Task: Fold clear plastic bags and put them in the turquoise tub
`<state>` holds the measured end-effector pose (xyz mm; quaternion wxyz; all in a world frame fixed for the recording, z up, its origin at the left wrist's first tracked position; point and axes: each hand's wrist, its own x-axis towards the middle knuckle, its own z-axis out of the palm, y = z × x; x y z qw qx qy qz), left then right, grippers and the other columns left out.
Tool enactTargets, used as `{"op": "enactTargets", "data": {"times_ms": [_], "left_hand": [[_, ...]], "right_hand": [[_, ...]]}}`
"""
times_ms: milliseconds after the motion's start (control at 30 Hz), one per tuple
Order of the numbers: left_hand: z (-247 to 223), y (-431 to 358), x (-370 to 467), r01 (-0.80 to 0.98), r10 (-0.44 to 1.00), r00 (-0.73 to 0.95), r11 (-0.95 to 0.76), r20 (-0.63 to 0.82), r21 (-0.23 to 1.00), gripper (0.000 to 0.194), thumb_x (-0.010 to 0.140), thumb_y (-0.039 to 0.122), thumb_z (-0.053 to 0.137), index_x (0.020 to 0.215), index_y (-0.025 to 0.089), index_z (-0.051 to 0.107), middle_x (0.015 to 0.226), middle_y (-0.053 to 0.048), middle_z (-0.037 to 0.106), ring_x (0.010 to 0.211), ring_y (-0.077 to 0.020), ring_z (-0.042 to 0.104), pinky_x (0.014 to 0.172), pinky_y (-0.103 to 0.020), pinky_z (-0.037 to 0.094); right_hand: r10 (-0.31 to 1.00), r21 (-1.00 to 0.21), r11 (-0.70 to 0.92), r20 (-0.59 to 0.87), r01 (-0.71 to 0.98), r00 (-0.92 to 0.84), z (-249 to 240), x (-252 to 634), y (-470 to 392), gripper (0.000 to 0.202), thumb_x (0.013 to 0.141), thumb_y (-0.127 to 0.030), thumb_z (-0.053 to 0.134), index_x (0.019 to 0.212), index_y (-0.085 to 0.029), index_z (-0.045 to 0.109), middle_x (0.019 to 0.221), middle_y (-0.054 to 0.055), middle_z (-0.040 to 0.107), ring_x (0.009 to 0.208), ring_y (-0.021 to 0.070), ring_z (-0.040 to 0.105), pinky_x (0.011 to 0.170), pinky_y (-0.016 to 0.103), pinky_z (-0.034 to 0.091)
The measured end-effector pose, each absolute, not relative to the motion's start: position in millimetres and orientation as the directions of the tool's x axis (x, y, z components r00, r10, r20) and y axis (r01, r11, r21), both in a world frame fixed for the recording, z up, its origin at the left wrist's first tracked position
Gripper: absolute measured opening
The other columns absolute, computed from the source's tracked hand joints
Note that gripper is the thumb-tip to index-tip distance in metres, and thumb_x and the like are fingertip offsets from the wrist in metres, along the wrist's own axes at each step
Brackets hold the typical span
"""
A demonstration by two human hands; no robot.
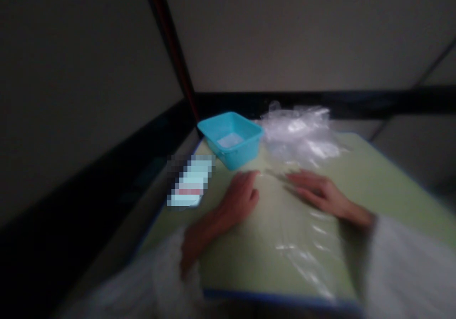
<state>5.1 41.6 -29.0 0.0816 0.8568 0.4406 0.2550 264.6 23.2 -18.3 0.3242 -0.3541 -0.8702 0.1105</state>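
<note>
A clear plastic film [302,257], perhaps a flat bag, lies spread on the green desk [377,176] between the person's two hands, seen mostly by its streaks of glare. Its long axis seems to run from the far end, by the fingertips, back toward the person, slanting rightward to the blue front edge; the faint outline leaves its exact borders uncertain. Measured from the fingers, most of the film lies on the near side, back toward the body. The right hand [326,195] is the nearer one, reaching in over the film's right side with its fingers pointing left; the left hand [240,198] is beside the far left end, fingers pointing away from the body. The left thumb stands apart from the other fingers, with nothing visible clamped between them. On the right, thumb and fingers lie close, and the blur makes it impossible to tell whether their tips pinch the plastic or merely rest there. Just beyond the left hand stands a turquoise basket [237,156] with something pale [230,140] inside; to the right of it is a crumpled heap of clear plastic [302,131]. A pixelated, pale-faced rectangle [192,183] lies near the desk's left edge.
</note>
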Motion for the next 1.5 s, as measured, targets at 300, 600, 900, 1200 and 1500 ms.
{"op": "enactTargets", "data": {"times_ms": [300,600,900,1200,1500], "left_hand": [[-28.7,45.1,3.7,0.761,0.845,0.421,-0.527,0.329,0.379,0.041,0.080,0.010,0.047,0.121,0.011,0.046,0.120,-0.014,0.058,0.117,-0.0256,0.050,0.111,-0.050,0.023],[-30.7,47.4,4.3,0.753,0.852,0.421,-0.519,0.311,0.403,0.043,0.079,0.010,0.049,0.122,0.012,0.046,0.126,-0.014,0.056,0.121,-0.0252,0.048,0.112,-0.051,0.020],[-20.1,41.1,5.1,0.763,0.816,0.452,-0.563,0.361,0.316,0.034,0.078,0.010,0.052,0.112,0.014,0.057,0.113,-0.010,0.064,0.110,-0.0245,0.056,0.109,-0.049,0.028],[-22.5,28.2,6.2,0.637,0.721,0.616,-0.693,0.317,0.339,0.048,0.077,0.024,0.057,0.124,0.015,0.053,0.130,-0.011,0.055,0.118,-0.0237,0.053,0.104,-0.037,0.041],[-31.3,24.6,2.4,0.531,0.657,0.702,-0.739,0.273,0.414,0.053,0.087,0.036,0.052,0.135,0.014,0.044,0.143,-0.011,0.042,0.133,-0.0201,0.038,0.114,-0.035,0.029]], "right_hand": [[0.691,-0.423,0.700,0.602,0.575,-0.399,-17.8,259.7,22.8,0.026,0.088,-0.036,0.053,0.104,-0.024,0.070,0.102,0.005,0.072,0.096,0.0242,0.067,0.089,0.046,0.051],[0.701,-0.419,0.648,0.655,0.636,-0.283,-16.6,246.1,26.3,0.014,0.084,-0.026,0.054,0.076,-0.020,0.064,0.073,0.004,0.069,0.067,0.0187,0.064,0.063,0.033,0.051],[0.612,-0.250,0.766,0.567,0.592,-0.552,-18.8,262.0,27.9,0.018,0.078,-0.013,0.047,0.082,-0.021,0.062,0.084,0.004,0.063,0.084,0.0200,0.058,0.088,0.044,0.040],[0.536,-0.199,0.843,0.393,0.499,-0.748,0.6,267.4,17.7,0.027,0.072,-0.019,0.044,0.093,-0.022,0.060,0.096,0.006,0.062,0.095,0.0241,0.057,0.106,0.052,0.022],[0.548,-0.179,0.836,0.318,0.519,-0.773,0.0,259.4,13.7,0.041,0.093,-0.036,0.042,0.129,-0.016,0.049,0.128,0.013,0.057,0.121,0.0237,0.050,0.111,0.051,0.021]]}}
